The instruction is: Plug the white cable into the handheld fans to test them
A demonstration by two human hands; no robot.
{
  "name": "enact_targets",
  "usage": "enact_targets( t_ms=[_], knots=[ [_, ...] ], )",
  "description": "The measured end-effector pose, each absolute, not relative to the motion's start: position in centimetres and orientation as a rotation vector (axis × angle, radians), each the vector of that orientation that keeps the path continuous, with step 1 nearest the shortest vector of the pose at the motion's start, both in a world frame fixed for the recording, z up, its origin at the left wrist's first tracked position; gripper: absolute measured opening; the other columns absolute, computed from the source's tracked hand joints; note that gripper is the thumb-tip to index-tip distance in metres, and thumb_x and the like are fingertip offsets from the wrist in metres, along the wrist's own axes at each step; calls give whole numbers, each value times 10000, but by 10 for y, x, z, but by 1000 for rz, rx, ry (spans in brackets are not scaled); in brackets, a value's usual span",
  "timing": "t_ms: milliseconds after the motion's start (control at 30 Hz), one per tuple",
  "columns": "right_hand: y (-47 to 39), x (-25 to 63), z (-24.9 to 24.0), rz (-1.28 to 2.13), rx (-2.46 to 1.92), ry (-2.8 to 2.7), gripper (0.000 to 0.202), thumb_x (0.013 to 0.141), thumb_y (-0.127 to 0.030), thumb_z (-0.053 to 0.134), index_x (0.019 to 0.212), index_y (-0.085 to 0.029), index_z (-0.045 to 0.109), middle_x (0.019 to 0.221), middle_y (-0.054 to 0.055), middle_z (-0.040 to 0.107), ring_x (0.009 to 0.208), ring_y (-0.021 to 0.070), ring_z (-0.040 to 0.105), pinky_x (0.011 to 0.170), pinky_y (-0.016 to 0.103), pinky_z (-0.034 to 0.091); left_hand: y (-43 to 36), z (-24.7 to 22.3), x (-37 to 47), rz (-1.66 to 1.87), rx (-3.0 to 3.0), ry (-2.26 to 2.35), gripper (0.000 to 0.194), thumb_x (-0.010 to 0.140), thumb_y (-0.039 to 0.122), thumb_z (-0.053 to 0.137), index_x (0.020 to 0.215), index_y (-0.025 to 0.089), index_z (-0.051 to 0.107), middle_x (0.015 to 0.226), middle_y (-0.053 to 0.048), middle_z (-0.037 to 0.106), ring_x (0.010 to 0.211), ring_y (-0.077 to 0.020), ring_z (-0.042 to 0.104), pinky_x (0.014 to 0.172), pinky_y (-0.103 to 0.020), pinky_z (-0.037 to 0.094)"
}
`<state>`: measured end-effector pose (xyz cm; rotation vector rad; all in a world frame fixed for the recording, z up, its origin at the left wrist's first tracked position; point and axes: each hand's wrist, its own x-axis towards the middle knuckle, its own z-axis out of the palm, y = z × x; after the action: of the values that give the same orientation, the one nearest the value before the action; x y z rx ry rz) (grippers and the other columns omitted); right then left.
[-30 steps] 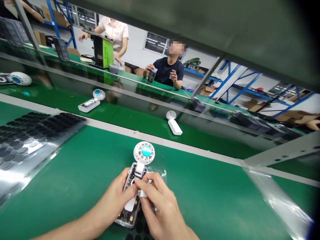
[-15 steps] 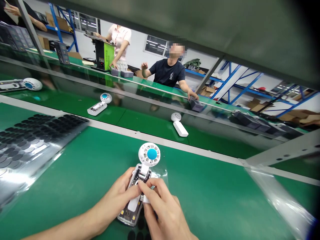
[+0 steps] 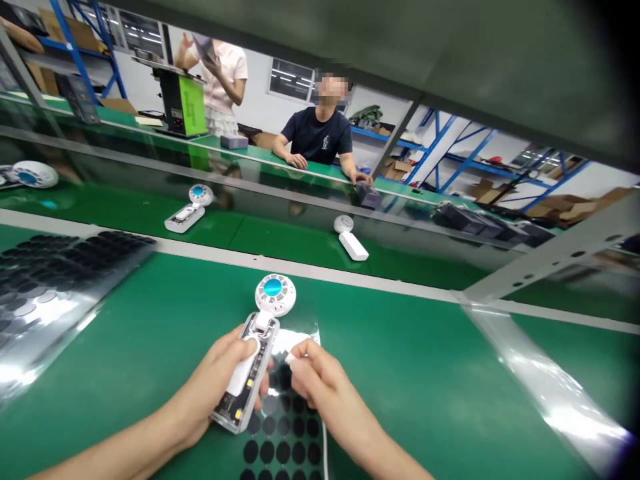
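Note:
My left hand is wrapped round a handheld fan, its thumb on the white round part of the front. The fan has a clear body showing a circuit board, and a white round head with a blue centre tilted up at the top. Just right of it, my right hand pinches a small white cable plug, apart from the fan. The plug's white cable runs down past my wrist. Beneath the hands lies a clear sheet of black round stickers.
More black round stickers lie at left. On the green strip beyond the pale rail are a clear-bodied fan, a white fan and another fan. Across it, one person sits and another stands holding a box.
My right hand has drawn the plug away from the fan's side. The fan has shifted left in view. Across the bench, the standing person has raised a box and the seated person's hand has come down.

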<state>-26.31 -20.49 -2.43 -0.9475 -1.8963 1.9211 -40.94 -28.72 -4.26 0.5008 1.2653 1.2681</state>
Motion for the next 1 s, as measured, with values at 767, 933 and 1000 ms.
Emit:
enact_targets(
  t_ms=[767,933,1000],
  knots=[
    [-194,-264,-17,2214,-889,-1911,227,772,-314,572,675,-189,409,475,-108,341,410,47,181,393,213,121,-287,-27,-398,1053,676,1365,527,677,134,528,1163,209,339,613,40,606,428,-144,595,392,-199,455],
    [-189,-269,-15,2299,-883,-1814,284,759,-386,603,685,-184,418,523,-83,426,414,39,173,415,212,115,-284,-28,-400,1064,674,1332,471,708,204,553,1129,197,343,637,23,609,442,-139,600,396,-194,445],
    [-184,-271,-14,2308,-870,-1794,311,751,-424,616,690,-184,428,513,-93,402,417,42,168,421,212,119,-281,-27,-401,1063,690,1293,484,723,265,569,1135,193,326,645,18,611,441,-138,596,401,-196,441]
  ],
)
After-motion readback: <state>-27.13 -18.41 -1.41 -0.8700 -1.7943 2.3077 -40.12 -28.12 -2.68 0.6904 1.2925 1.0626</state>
